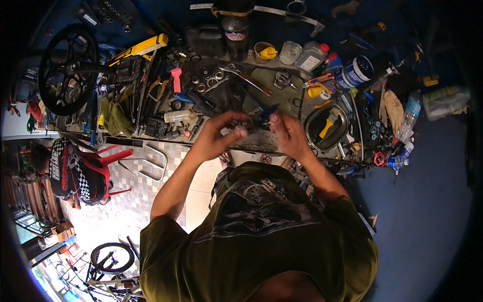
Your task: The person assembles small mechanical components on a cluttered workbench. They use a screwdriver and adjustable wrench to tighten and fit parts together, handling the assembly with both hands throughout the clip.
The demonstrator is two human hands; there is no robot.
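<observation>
Both my hands are raised over the near edge of a cluttered workbench (211, 104). My left hand (217, 137) has its fingers curled and its thumb bent toward them, closed around a small dark part that I cannot make out. My right hand (292, 136) pinches with thumb and forefinger at a small dark, metallic-looking piece (258, 122) between the hands. Whether both hands hold one piece or two is hidden. Beyond them lie a wooden-handled tool (254, 83) and a metal mechanical part (285, 79). A clear bottle (180, 116) rests left of my left hand.
Right of my hands sits an oval pan (346, 124) holding a yellow-handled brush (328, 126). Bottles, a blue-white tub (356, 71) and tools crowd the bench. A bicycle crankset (68, 70) stands far left. Behind it, a person (75, 171) sits on a red chair (108, 160).
</observation>
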